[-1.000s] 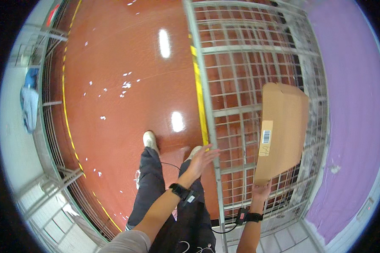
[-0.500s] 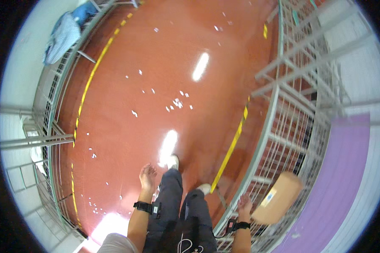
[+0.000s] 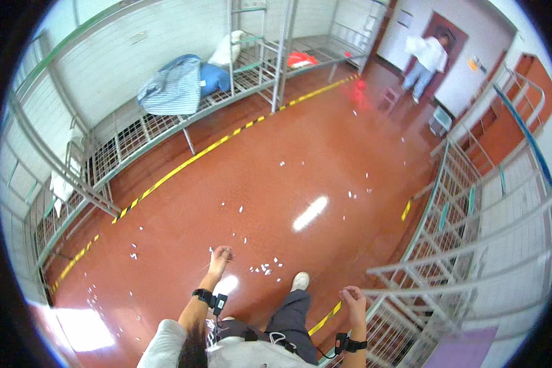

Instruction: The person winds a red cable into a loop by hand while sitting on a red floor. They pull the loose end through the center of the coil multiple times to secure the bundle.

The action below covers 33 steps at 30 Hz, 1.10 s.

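My left hand hangs over the red floor, loosely curled with its fingers partly apart and nothing in it. Small white scraps lie scattered on the floor, several of them clustered just right of that hand and in front of my shoe. On the right side, my right hand is raised near the metal ladder and rail of a bed frame. Its fingers bend loosely and hold nothing visible. Both wrists wear black straps with small devices.
Bunk beds line the left wall, one bearing a blue checked quilt. Yellow-black tape runs along the floor. At the far right are a person in white, a stool and a grey bin.
My view has lifted and turned, bringing in the far end of the room and the person there. I have stepped forward past the bed with the tan box. Both hands remain empty.
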{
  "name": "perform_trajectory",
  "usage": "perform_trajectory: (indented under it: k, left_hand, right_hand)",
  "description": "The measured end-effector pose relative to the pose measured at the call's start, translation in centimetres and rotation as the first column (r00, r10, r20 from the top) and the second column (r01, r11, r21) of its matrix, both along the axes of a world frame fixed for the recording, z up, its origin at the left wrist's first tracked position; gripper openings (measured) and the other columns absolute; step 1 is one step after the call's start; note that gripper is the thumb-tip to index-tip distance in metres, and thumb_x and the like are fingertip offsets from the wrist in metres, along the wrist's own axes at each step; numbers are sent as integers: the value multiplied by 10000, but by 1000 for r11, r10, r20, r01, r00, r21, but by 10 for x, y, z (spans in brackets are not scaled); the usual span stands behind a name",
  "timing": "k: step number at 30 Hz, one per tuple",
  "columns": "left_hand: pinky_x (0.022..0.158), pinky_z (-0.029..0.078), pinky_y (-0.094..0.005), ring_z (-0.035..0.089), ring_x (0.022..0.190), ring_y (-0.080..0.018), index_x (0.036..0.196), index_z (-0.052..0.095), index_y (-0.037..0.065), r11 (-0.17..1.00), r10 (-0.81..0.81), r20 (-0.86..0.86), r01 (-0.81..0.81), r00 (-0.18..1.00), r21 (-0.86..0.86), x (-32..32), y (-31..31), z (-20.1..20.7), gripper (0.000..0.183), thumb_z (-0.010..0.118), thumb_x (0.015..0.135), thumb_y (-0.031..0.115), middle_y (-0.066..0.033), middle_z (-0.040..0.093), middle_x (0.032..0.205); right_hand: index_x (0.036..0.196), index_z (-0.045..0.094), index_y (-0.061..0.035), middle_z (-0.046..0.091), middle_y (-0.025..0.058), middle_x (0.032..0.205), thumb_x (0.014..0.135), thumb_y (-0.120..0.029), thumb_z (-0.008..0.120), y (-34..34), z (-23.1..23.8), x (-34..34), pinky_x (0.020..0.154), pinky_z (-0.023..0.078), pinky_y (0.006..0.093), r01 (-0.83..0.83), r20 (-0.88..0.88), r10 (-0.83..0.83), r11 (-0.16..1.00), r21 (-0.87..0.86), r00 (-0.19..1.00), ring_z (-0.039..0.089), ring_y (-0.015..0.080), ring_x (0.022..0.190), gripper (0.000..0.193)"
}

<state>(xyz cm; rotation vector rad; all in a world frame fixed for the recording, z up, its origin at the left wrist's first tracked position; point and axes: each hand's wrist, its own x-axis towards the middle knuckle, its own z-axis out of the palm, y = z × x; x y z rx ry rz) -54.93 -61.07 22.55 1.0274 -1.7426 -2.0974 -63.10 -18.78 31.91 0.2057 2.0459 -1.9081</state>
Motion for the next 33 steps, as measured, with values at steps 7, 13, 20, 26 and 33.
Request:
perform_trajectory:
  k: [7, 13, 20, 26, 33]
  left_hand:
    - [675, 497, -329, 637, 786, -220, 934, 565, -41, 893, 36, 201, 59, 979, -446, -103, 11, -11, 218, 509, 784, 107, -175, 642, 838]
    - [603, 485, -292, 599, 655, -163, 891, 558, -55, 895, 350, 25, -326, 937, -304, -208, 29, -9, 167, 485, 824, 79, -103, 616, 707]
    - [549, 481, -312, 584, 563, -184, 887, 586, -22, 813, 487, 156, -380, 859, -442, -399, -39, -76, 150, 534, 807, 93, -111, 620, 716]
    - [714, 468, -319, 613, 793, -244, 900, 604, 12, 787, 163, 71, -86, 984, -611, -734, -36, -1, 182, 517, 816, 148, -141, 632, 850]
    - [771, 456, -359, 582, 898, -283, 1042, 559, 45, 673, -632, 97, 606, 769, -425, -1056, 129, 93, 251, 536, 817, 155, -145, 606, 983]
  right_hand:
    - [824, 610, -8, 613, 24, 790, 772, -125, 652, -11, 49, -252, 708, 443, 253, -595, -13, 621, 755, 275, 783, 553, 106, 751, 135]
    - [790, 594, -16, 591, 2, 763, 790, -166, 663, -51, 60, -430, 699, 430, 244, -921, 49, 939, 323, 219, 341, 526, 82, 753, 165]
    - [804, 614, -34, 574, -9, 718, 799, -197, 641, -54, 98, -605, 679, 426, 250, -957, 131, 980, 113, 266, 152, 503, 71, 721, 165]
    - [808, 627, -25, 597, 34, 696, 762, -260, 673, 2, 88, -779, 668, 430, 265, -854, 248, 840, 391, 343, 484, 524, 108, 686, 243]
    - [866, 619, 3, 639, 69, 763, 741, -185, 680, 75, -68, -958, 669, 453, 299, -820, 379, 736, 427, 381, 560, 581, 170, 719, 234]
